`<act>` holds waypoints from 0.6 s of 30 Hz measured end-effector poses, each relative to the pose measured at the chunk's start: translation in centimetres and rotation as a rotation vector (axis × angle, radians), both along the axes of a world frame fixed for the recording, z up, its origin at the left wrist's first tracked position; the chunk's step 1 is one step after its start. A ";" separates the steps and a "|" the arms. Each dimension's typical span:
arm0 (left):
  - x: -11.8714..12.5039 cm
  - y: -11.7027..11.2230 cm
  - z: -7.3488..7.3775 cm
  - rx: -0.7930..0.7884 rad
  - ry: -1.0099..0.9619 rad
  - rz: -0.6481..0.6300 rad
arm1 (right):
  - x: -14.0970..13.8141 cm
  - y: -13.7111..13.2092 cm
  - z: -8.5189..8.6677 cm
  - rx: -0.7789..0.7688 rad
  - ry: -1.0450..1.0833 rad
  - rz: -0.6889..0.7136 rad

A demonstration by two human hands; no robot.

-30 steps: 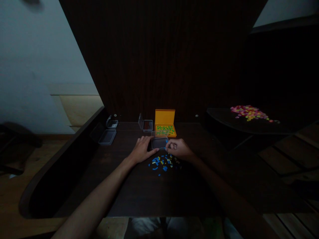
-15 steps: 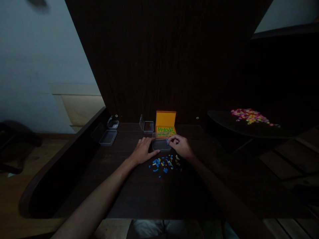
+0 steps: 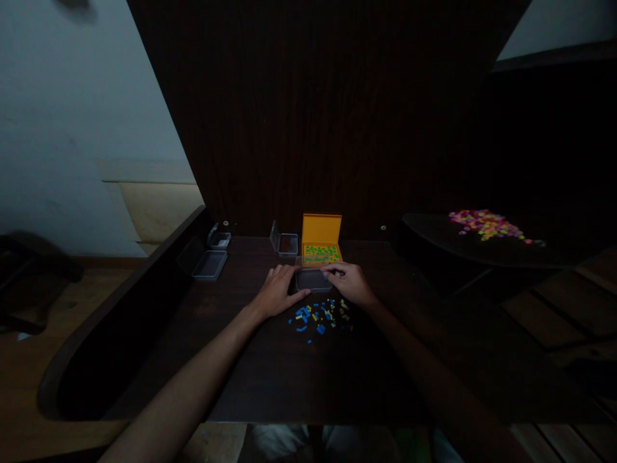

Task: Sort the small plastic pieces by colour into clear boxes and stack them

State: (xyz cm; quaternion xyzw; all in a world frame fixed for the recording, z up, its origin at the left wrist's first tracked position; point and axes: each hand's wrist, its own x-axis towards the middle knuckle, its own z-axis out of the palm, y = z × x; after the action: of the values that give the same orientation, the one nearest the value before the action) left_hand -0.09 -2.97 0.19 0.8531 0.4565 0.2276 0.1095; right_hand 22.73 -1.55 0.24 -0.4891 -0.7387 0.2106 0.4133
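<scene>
A shallow clear plastic box (image 3: 312,280) lies on the dark wooden desk. My left hand (image 3: 277,291) rests at its left end, thumb along the front rim and index finger by the rear corner, holding it between them. At the box's right side, my right hand (image 3: 351,281) is closed in a pinch over the rim, with a bit of blue, seemingly a small toy brick (image 3: 325,275), at the fingertips. In front of the box lie scattered small blue, yellow and cream building bricks (image 3: 321,315).
Behind the box stands an orange case (image 3: 321,228) with its lid up and green pieces inside. Farther left are a small lidded clear box (image 3: 288,244) and a larger clear tray (image 3: 210,265). Pink and yellow pieces (image 3: 486,225) are heaped on a side shelf at right.
My right fingertips have shifted slightly over the box rim, and less of the blue piece shows. My left hand keeps its place on the box.
</scene>
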 end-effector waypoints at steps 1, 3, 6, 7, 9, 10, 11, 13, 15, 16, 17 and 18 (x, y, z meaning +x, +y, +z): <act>0.0 0.0 0.0 0.001 0.000 0.000 | 0.0 0.0 0.0 -0.009 0.003 -0.010; 0.0 0.0 0.0 0.003 0.000 -0.001 | -0.2 0.1 0.0 -0.030 0.002 -0.019; 0.0 0.0 0.0 0.000 -0.001 -0.001 | -0.4 0.1 0.0 -0.096 -0.043 0.001; 0.0 0.0 0.0 -0.002 0.001 -0.002 | -0.5 0.2 0.0 -0.123 -0.066 0.007; 0.0 0.0 0.0 -0.002 0.003 -0.002 | -0.7 0.2 0.2 -0.159 -0.114 0.012; 0.0 0.0 -0.1 -0.001 0.003 -0.003 | -0.7 0.2 0.3 -0.163 -0.136 0.014; -0.1 0.0 -0.1 0.002 0.002 -0.005 | -0.8 0.3 0.4 -0.159 -0.155 0.016; -0.1 0.1 -0.2 0.006 -0.003 -0.008 | -0.8 0.3 0.6 -0.147 -0.186 0.029; -0.1 0.1 -0.3 0.006 -0.006 -0.008 | -0.9 0.3 0.6 -0.131 -0.215 0.032; -0.1 0.1 -0.3 0.004 -0.006 -0.007 | -0.9 0.3 0.6 -0.125 -0.230 0.027; -0.1 0.1 -0.3 0.003 -0.007 -0.007 | -0.9 0.3 0.5 -0.120 -0.245 0.020; -0.1 0.0 -0.2 0.002 -0.007 -0.007 | -0.9 0.3 0.4 -0.114 -0.262 0.016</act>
State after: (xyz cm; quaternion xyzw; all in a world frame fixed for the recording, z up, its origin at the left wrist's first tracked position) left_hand -0.17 -2.95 -0.04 0.8539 0.4530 0.2308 0.1111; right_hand 21.86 -1.22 0.67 -0.5289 -0.7771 0.1899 0.2834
